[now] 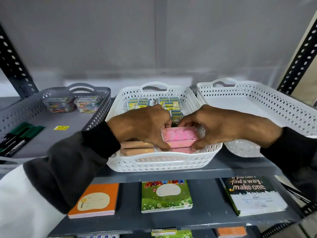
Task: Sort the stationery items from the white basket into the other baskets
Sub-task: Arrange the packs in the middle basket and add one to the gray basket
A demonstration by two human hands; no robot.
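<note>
A white basket (pixel 163 162) stands at the middle of the shelf. Inside it, a stack of pink boxes (pixel 180 137) sits at the front right, with tan boxes (pixel 137 148) at the front left and several small yellow-and-blue boxes (pixel 171 102) at the back. My left hand (pixel 142 124) and my right hand (pixel 217 124) both reach into the basket and grip the top pink box from either side. A grey basket (pixel 101 107) on the left holds two packs of coloured rubber bands (pixel 72 103) and green markers (pixel 22 134). On the right stands another white basket (pixel 274 103) with nothing visible inside.
Black perforated shelf posts (pixel 15 66) rise at both sides. The shelf below carries an orange notebook (pixel 96 200), a green notebook (pixel 166 196) and a dark notebook (pixel 252 194). A yellow label (pixel 61 127) lies in the grey basket.
</note>
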